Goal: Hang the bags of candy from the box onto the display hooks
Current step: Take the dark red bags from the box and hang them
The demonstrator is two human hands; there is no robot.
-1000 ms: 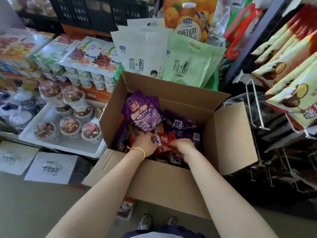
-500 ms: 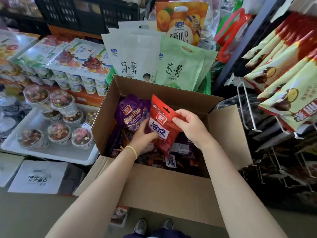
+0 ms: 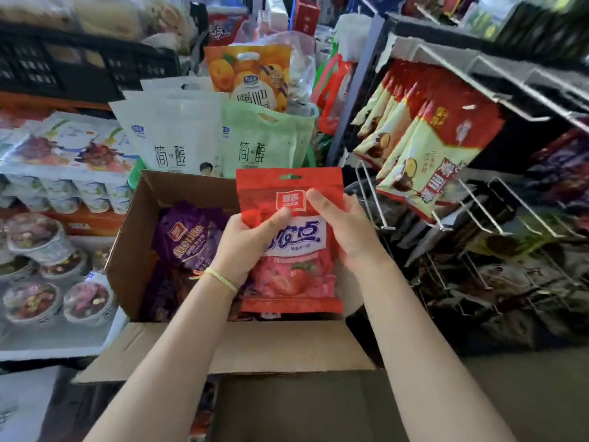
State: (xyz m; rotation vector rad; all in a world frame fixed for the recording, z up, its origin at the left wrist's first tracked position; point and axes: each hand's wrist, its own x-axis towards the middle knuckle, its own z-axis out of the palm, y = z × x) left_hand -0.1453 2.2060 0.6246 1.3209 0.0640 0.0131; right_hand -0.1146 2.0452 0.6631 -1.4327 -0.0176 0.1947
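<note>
While I hold it upright above the open box [image 3: 178, 193], the red candy bag [image 3: 288, 244] faces me with its long axis running near to far, the hang hole at its far top edge and the strawberry picture at its near end. My left hand [image 3: 245, 247] grips the bag's left side, thumb curled over the front just under the logo. My right hand [image 3: 344, 231] holds the right side, thumb pressed on the front and fingers wrapped behind.

Below the bag, the cardboard box stands with its flaps spread, the near flap lying flat toward me. Inside it lie more candy bags, a purple bag [image 3: 188, 240] propped on the left side and darker packets under it; the red bag hides the right part of the box's inside.

To the right, bare metal display hooks [image 3: 478, 205] stick out from a rack, near my right hand but apart from the bag. Above them, red-and-cream snack bags [image 3: 430, 154] hang in a packed row on a farther hook. Dark packets hang lower on the rack, too blurred to read.

Beyond the box stand white and green handled pouches [image 3: 204, 135] and an orange pouch [image 3: 248, 74] behind them. To the left, a white tray [image 3: 54, 339] holds clear lidded cups [image 3: 32, 301], with stacked yogurt multipacks [image 3: 63, 173] farther back.
</note>
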